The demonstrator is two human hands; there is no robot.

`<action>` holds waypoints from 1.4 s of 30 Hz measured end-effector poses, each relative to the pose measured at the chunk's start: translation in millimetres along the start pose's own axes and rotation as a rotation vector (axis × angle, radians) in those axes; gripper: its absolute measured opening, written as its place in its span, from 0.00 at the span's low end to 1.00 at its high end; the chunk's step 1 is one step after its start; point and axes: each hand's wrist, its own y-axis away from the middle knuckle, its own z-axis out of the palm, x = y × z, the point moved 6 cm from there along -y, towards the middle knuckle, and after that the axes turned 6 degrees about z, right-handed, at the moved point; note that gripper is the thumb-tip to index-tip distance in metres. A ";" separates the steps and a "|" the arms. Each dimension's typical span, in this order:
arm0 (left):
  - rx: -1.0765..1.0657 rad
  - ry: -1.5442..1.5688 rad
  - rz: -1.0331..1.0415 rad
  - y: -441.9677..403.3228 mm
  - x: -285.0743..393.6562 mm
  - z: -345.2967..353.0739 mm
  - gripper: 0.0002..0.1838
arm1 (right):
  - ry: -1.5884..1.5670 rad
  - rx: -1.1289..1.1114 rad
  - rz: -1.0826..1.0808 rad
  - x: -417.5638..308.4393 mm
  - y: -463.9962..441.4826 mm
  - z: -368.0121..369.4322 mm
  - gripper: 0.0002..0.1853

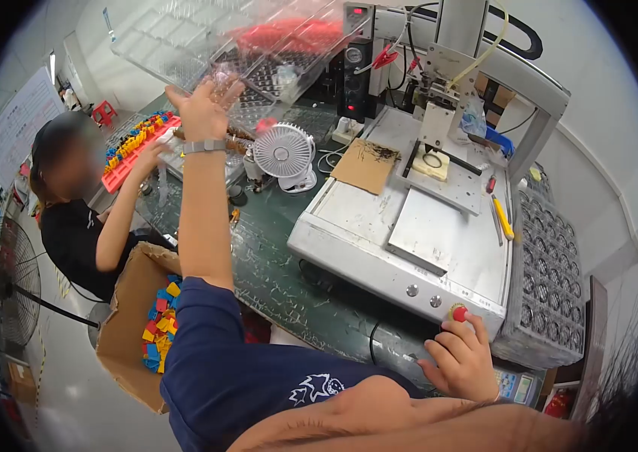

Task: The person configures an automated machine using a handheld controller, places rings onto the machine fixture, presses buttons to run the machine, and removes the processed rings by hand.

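Note:
My left hand (206,109), with a watch on the wrist, is raised at the far side of the bench. Its fingers are at the near edge of a large clear plastic tray (175,45), partly seen through the plastic; the tray is tilted and blurred. My right hand (463,358) is at the front of a benchtop machine (402,267), fingers loosely bent and apart, holding nothing. Its fingertips are at the red button (460,313), seemingly touching it. On the machine's bed, a metal plate (428,230) lies in front of a small pale block (432,166) under the head.
A white fan (285,154) stands on the green bench (258,248). Cardboard (364,167) and a yellow-handled cutter (503,218) lie on the machine. Stacked trays (552,279) are at right. A co-worker (70,196) sits left, near a carton (126,316) of colored parts.

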 end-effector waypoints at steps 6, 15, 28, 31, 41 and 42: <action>0.103 -0.056 -0.013 -64.4 -103.5 -54.8 0.51 | -0.058 0.005 0.057 22.4 6.3 12.1 0.14; 0.395 -0.283 -0.294 -86.7 -221.6 -105.1 0.49 | -0.055 0.031 0.164 42.0 8.5 26.5 0.12; -0.410 -1.490 -0.194 -132.4 -263.9 -107.4 0.48 | -0.079 0.038 0.151 36.8 1.6 22.9 0.10; -0.416 -1.583 -0.187 -120.1 -255.9 -115.5 0.41 | -0.091 0.056 0.156 31.4 12.2 22.1 0.10; -0.676 -1.082 0.945 43.5 -133.5 82.4 0.31 | 0.032 0.283 0.459 46.5 58.0 -14.8 0.10; -0.732 -1.000 0.933 82.9 -106.5 113.9 0.31 | 0.103 0.331 0.536 56.2 64.7 -19.9 0.10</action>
